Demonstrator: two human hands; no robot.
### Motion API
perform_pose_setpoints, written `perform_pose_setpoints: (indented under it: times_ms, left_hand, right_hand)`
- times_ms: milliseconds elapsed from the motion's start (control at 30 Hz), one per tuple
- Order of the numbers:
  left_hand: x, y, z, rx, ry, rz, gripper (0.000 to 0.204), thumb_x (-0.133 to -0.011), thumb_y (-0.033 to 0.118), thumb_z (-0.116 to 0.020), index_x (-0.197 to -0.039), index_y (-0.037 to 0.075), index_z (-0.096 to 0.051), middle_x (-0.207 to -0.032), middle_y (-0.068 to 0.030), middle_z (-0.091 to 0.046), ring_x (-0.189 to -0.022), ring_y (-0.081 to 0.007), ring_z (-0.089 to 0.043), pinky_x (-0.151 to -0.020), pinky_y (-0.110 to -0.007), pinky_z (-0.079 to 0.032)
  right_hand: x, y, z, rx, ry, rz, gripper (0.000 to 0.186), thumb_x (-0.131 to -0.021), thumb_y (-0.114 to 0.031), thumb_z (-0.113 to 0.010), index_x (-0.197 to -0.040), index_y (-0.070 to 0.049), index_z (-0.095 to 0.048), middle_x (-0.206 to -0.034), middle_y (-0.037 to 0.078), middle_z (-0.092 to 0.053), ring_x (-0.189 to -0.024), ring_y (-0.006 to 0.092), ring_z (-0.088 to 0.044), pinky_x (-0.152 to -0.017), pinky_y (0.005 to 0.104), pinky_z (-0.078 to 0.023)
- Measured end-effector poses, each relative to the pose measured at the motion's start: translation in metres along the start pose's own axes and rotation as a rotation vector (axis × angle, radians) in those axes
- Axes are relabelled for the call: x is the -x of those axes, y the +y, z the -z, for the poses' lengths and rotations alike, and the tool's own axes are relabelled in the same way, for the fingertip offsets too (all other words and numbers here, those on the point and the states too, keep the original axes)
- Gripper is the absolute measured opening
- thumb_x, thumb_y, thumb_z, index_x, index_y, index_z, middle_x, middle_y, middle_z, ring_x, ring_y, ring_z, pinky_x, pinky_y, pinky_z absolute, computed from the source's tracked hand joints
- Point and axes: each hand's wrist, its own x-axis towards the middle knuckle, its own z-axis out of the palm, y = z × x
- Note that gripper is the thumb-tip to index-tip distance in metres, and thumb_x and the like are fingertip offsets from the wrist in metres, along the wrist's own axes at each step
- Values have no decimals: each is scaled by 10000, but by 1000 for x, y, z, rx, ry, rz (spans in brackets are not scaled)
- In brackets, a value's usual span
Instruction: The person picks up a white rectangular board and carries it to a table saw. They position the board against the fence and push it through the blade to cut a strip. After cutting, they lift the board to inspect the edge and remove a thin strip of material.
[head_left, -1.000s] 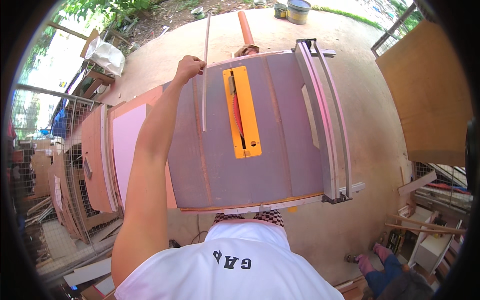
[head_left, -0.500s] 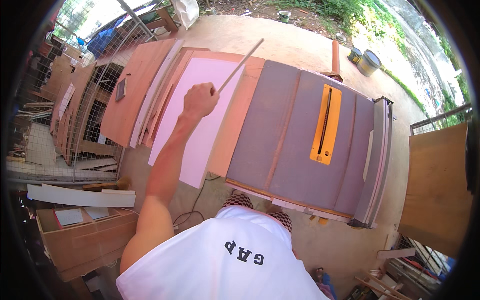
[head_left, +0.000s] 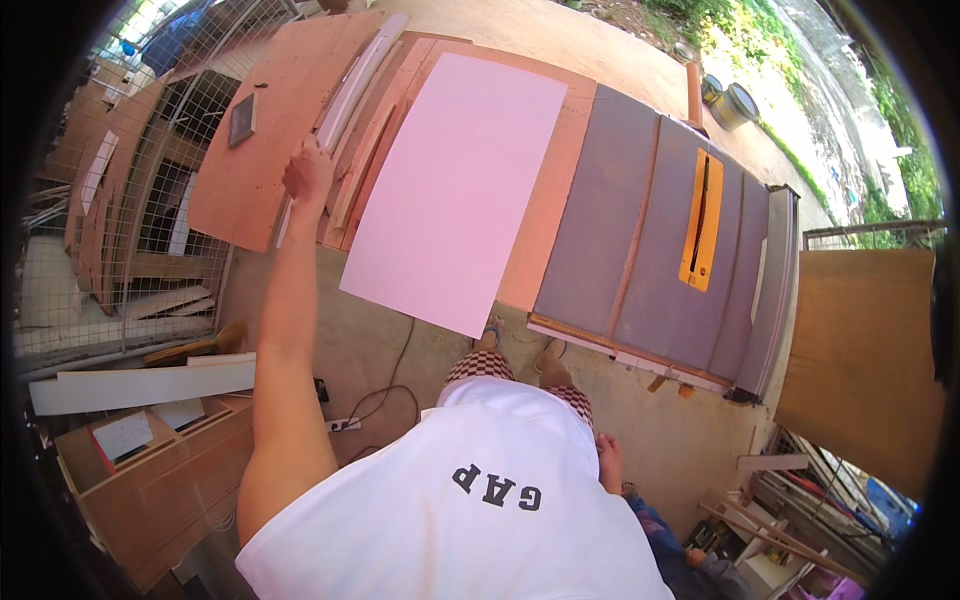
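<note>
My left hand (head_left: 308,180) is closed over the long pale strip (head_left: 362,82) at the far left of the work surface. A thin stick seems to run from its fingers along that strip, though its outline is hard to follow. Just left of the hand lies a wide brown wood panel (head_left: 285,85) with a small dark rectangular piece (head_left: 242,120) on it. A large, flat, pale pink-white board (head_left: 455,190) lies to the right of the hand. My right hand (head_left: 608,460) hangs beside my shirt, partly hidden, with its fingers curled and nothing visible in them.
Right of the board stands a table saw (head_left: 625,220) with a yellow insert (head_left: 702,225) and a fence rail (head_left: 772,290). A wooden drawer box (head_left: 165,490) is at lower left, near a cable (head_left: 405,352) on the floor. Wire mesh fencing (head_left: 130,240) borders the left.
My left hand has swung left and down from above the pale board to the long strip, bringing the stick with it. The view has shifted, and my right hand now shows.
</note>
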Motion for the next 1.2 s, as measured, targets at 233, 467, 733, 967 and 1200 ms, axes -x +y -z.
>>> perform_pose_setpoints:
  times_ms: [233, 467, 733, 967, 1200]
  left_hand:
    - [60, 12, -3, 210, -324, 72, 598, -985, 622, -674, -1182, 62, -746, -1220, -210, -765, -1187, -415, -717, -999, -533, -558]
    - [202, -49, -10, 425, -429, 371, 634, -1005, 549, -737, -1313, 2, -647, -1222, -192, -732, -1079, -334, -733, -942, -453, -591]
    - [230, -63, -11, 778, -436, 504, 474, -1037, 415, -761, -1222, -21, -737, -1132, -136, -763, -980, -220, -743, -843, -355, -599]
    - [244, -40, 5, 477, -265, 285, 492, -950, 366, -747, -1208, -53, -750, -1165, -272, -749, -1080, -418, -723, -992, -480, -552]
    - [273, -28, -8, 176, -189, 186, 570, -870, 378, -741, -1213, -76, -710, -1094, -323, -716, -1048, -449, -694, -995, -521, -543]
  right_hand:
    - [34, -53, -14, 133, 64, 197, 217, -1029, -247, -745, -1061, -36, -705, -880, 17, -677, -794, 114, -608, -706, 289, -499]
    - [66, -192, -103, 339, -230, 485, 308, -1022, -289, -761, -959, 6, -699, -791, 15, -653, -731, 107, -559, -676, 309, -471]
    - [76, -288, -262, 497, -722, 671, 558, -1049, -383, -714, -1410, 27, -601, -1293, 216, -697, -1118, 288, -680, -992, 420, -549]
    - [88, -274, -351, 585, -547, 741, 780, -1026, -476, -711, -1474, 131, -513, -1391, 342, -637, -1233, 462, -658, -1068, 512, -524]
    - [92, -289, -331, 638, -372, 522, 614, -1078, -480, -663, -1320, 84, -663, -1210, 215, -735, -1111, 314, -695, -943, 452, -550]
